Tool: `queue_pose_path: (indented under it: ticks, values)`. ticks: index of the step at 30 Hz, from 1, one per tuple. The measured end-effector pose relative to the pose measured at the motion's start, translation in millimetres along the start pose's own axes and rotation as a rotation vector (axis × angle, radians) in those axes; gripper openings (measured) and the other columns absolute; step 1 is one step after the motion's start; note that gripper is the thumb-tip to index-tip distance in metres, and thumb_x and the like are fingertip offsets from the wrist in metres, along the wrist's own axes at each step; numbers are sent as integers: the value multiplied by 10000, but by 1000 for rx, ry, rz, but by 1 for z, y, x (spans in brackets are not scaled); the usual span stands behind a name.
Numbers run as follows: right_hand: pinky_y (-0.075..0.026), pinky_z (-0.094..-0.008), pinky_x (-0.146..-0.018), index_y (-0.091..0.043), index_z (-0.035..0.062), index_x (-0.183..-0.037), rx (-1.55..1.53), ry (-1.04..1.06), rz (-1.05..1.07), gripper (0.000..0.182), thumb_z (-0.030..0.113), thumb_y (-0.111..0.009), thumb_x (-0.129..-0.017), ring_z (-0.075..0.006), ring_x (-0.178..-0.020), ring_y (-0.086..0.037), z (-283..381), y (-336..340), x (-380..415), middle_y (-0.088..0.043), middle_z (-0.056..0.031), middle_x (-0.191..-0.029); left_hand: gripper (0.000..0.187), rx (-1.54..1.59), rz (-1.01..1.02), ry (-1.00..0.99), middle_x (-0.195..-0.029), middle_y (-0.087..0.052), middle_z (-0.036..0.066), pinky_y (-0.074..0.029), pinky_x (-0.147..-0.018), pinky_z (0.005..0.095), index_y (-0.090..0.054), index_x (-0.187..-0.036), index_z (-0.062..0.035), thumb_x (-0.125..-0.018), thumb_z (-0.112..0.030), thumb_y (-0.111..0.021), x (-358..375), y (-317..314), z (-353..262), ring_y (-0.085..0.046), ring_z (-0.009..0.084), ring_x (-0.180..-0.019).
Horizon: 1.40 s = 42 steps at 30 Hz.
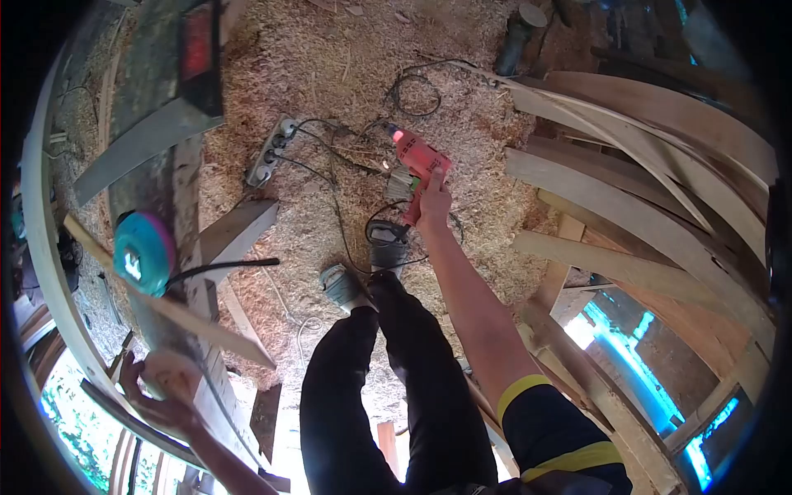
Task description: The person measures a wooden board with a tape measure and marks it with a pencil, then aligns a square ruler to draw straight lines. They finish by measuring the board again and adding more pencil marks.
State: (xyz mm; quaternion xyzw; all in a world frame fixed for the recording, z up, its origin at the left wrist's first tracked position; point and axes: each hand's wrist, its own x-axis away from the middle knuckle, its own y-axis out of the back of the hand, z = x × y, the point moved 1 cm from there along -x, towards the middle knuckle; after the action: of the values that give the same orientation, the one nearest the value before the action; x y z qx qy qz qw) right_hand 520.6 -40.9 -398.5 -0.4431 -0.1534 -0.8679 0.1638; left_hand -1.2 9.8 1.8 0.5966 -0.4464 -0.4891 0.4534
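In the head view, my right hand (435, 204) is wrapped round the handle of a red power drill (421, 155), held above the shavings-covered ground with its front end pointing up and to the left. The drill's black cord loops below my hand. My left hand (161, 400) is at the lower left, beside a long timber beam (216, 388). Its fingers look apart, and I see no tool in them. Above that hand, a thin wooden strip (194, 324) crosses the beam, and a round teal object (142, 253) with a dark strap lies there.
A power strip (270, 152) with plugged-in cords lies on the shavings, and a loop of cable (417, 95) is further off. Curved planks (627, 186) line the right side. My shoes (342, 286) stand near the drill cord. A short log (518, 37) is at the top.
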Motion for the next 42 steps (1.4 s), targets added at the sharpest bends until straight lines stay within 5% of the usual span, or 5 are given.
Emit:
queue_pose_path:
  ticks: [2,11,20,34,42]
  values:
    - [-583,-390,-519,-667,79,-1101,121,-8,84,580,653,-584,-1106,-212,-634,-693,-12,-4,11,-659,-68,-816,991,14,9,121,-1321,-711,230,-514,-1107,556,-683,-1082,-4,-1104,-765,-49,-11,43,-6,-660,415,-1272]
    - [-632,-363,-715,-635,46,-1365,178,69,173,540,533,-610,-1131,-212,-874,-737,-87,12,-89,-708,-38,-987,803,92,-4,166,-1269,-730,196,-507,-1091,525,-706,-1183,13,-1175,-629,-224,2,-19,-21,-682,380,-1211]
    - [-590,-413,-938,-635,78,-1479,393,-144,422,558,471,-652,-1084,-261,-1248,-721,4,57,103,-717,-128,-1441,692,568,66,468,-1287,-671,132,-519,-981,458,-696,-1340,-31,-1189,-607,-343,8,-41,10,-636,272,-1128]
    - [-592,-363,-912,-677,71,-1363,338,224,791,298,279,-607,-1161,-218,-1137,-748,78,71,462,-755,-95,-1247,412,705,-217,7,-1216,-702,210,-484,-1040,553,-706,-1198,-29,-1169,-336,-433,-2,0,-15,-642,436,-1163]
    - [-604,-329,-861,-719,42,-1319,414,490,1037,265,233,-639,-1153,-191,-1011,-767,62,136,621,-779,-98,-1171,296,866,-284,119,-1478,-623,205,-384,-1205,506,-738,-1235,-42,-1149,-247,-543,211,186,59,-549,400,-1374]
